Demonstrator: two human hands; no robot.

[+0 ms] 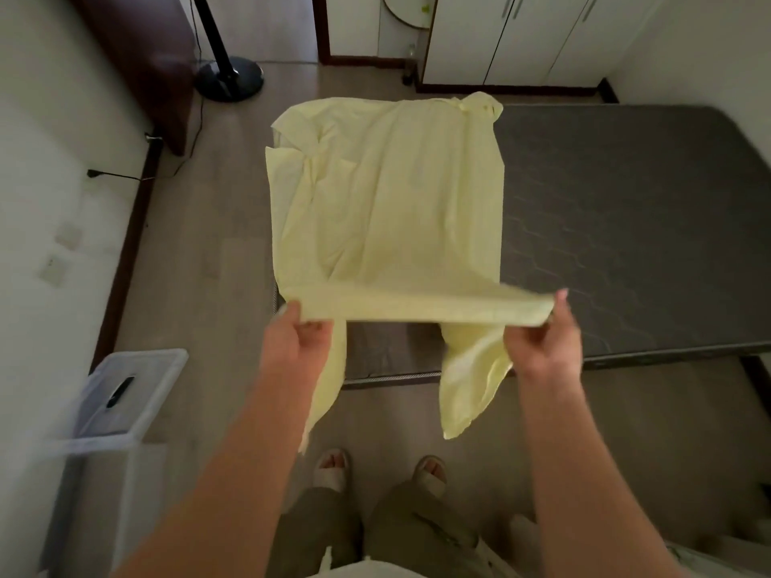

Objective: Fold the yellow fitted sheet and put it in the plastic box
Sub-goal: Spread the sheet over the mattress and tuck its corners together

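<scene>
Hands hold the yellow fitted sheet [388, 202] by its near edge: left hand [292, 344] and right hand [544, 342] each pinch a corner. Its far part lies on the grey mattress [626, 227]. The plastic box [121, 394] stands on the floor, near left.

- The fitted sheet [388, 202] is showing plain pale yellow all over.
- The mattress [626, 227] is showing dark grey, quilted in hexagons.
- The floor [208, 244] left of the mattress is showing grey-brown planks.
- The plastic box [125, 394], left of the mattress, is looking translucent, with a black lid handle.
- The wardrobe [521, 35] beyond the mattress is showing white.
</scene>
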